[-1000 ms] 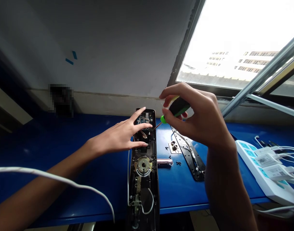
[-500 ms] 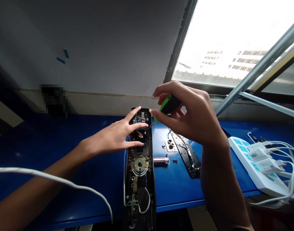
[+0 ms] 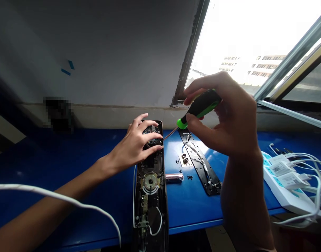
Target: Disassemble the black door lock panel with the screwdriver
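My left hand [image 3: 135, 146] lies spread over the upper end of an opened electronic door lock [image 3: 150, 196], its fingers across the exposed circuit board [image 3: 151, 134]. My right hand [image 3: 226, 120] grips a screwdriver with a black and green handle [image 3: 202, 106] in the air above the blue bench. The screwdriver's thin metal shaft [image 3: 171, 133] slants down to the lock's right edge, and my left fingers are close beside its tip. A round latch mechanism [image 3: 150, 182] and white wires show in the lock's lower part.
A black perforated metal plate [image 3: 199, 162] with a white cable lies right of the lock. Between them are a small metal bracket [image 3: 185, 160], a metal cylinder [image 3: 174, 177] and several tiny screws [image 3: 189, 177]. A power strip with chargers [image 3: 284, 178] sits at right; a white cable [image 3: 52, 192] crosses my left forearm.
My right hand has moved up and to the right, and the screwdriver now slants at a flatter angle. My left fingers sit more curled over the top of the lock.
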{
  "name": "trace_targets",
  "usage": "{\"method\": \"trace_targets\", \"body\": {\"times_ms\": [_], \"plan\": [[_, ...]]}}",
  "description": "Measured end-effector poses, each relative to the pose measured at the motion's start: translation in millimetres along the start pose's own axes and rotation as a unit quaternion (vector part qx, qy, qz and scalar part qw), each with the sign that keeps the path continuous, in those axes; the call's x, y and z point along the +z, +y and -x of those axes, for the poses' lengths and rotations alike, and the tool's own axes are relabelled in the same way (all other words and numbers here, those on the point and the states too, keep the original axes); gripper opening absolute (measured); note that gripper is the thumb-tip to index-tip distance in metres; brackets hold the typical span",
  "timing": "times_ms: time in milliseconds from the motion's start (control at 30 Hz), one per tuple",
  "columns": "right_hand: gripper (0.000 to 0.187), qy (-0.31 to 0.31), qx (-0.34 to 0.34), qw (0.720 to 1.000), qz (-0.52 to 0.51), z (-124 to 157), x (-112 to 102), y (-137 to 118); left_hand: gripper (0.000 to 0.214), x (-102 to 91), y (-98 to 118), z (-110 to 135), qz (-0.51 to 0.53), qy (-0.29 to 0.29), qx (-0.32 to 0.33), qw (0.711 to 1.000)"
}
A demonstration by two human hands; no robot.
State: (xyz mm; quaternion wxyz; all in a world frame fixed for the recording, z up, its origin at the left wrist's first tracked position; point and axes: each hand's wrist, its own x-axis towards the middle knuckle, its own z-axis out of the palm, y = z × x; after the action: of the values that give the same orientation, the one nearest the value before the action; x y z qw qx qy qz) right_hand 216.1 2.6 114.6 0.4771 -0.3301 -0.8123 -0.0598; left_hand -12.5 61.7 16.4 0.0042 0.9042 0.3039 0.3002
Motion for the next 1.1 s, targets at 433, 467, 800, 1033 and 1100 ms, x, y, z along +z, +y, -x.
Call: {"method": "trace_targets", "body": {"times_ms": [433,467,800,1033,1100], "plan": [[0.031,-0.166,0.112,0.967,0.159,9.7,-47.5,32.2,0.016,21.7,32.7,-84.7,-0.092,-0.239,0.065,0.964],[0.030,-0.204,0.132,0.956,0.165,10.6,-49.0,37.5,0.014,27.1,35.5,-91.9,-0.090,-0.283,0.049,0.954],[0.029,-0.292,0.182,0.928,0.140,16.0,-57.4,44.7,0.019,97.5,46.2,-120.6,-0.070,-0.453,0.038,0.888],[0.024,-0.240,0.123,0.952,0.144,22.7,-60.9,46.9,0.014,104.3,48.3,-119.8,-0.062,-0.483,0.031,0.873],[0.025,-0.238,0.116,0.953,0.144,22.8,-61.2,46.7,0.015,105.0,48.7,-119.8,-0.059,-0.482,0.031,0.874]]}}
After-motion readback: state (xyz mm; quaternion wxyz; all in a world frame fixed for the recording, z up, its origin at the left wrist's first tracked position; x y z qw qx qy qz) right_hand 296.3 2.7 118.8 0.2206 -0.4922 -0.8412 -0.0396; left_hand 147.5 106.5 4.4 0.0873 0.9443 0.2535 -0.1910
